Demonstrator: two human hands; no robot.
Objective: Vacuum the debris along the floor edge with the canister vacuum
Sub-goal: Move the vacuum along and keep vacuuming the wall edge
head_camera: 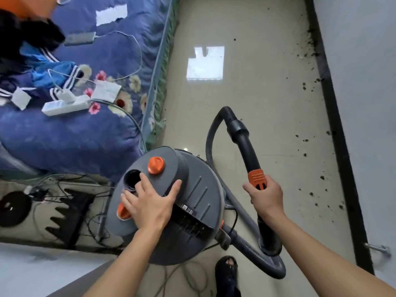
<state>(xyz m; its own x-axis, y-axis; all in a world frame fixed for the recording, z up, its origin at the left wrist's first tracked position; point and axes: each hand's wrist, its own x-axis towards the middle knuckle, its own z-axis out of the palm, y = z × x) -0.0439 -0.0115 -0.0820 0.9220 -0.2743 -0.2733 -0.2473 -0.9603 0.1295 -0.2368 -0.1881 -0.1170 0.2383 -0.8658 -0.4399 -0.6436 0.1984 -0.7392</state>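
Grey canister vacuum (188, 189) on beige tile floor (246, 93) betw. blue-quilted bed (85, 133) and black baseboard (338, 136), L hand (150, 202) flat on its lid w/ fingers straight, R hand (265, 196) apart, curled round black hose handle (246, 146), dark debris (310, 37) strewn along baseboard at right.

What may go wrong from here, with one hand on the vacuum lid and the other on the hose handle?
1. Loose cords lie on the floor beside the sandalled foot; they may trip the person or get sucked in.
2. The hose curls tightly beside the canister vacuum; if the right hand pulls the hose handle towards the debris by the wall, the canister may tip.
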